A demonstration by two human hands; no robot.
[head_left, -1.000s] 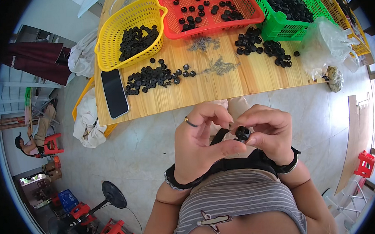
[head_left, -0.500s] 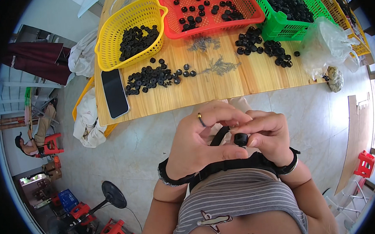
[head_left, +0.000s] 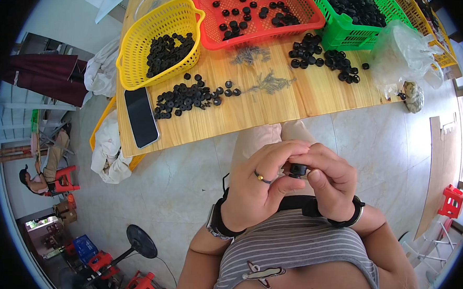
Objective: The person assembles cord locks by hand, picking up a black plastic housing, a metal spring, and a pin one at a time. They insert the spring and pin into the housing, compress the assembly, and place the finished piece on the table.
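Observation:
Both hands meet in front of my body, past the table's near edge. Between their fingertips is a small black round cap [head_left: 297, 169] with a shiny side. My left hand [head_left: 254, 188], with a ring on one finger, is closed; its thumb and bent fingers press at the cap's left side and underside. My right hand [head_left: 334, 178] is closed too, gripping the cap from the right with thumb and forefinger. Fingers hide part of the cap. On the table lie black washer-like discs [head_left: 184, 96], grey metal pins [head_left: 271, 83] and black caps [head_left: 341, 63].
A yellow basket [head_left: 124, 63], a red basket [head_left: 260, 38] and a green crate [head_left: 349, 38] hold black parts. A phone [head_left: 141, 118] lies at the table's left edge, a clear plastic bag [head_left: 402, 57] at the right. A fan [head_left: 141, 241] stands lower left; a person sits far left.
My left hand has turned and its thumb has drawn in from outstretched to the cap. The right fingers have curled further over it. The cap stays in almost the same place.

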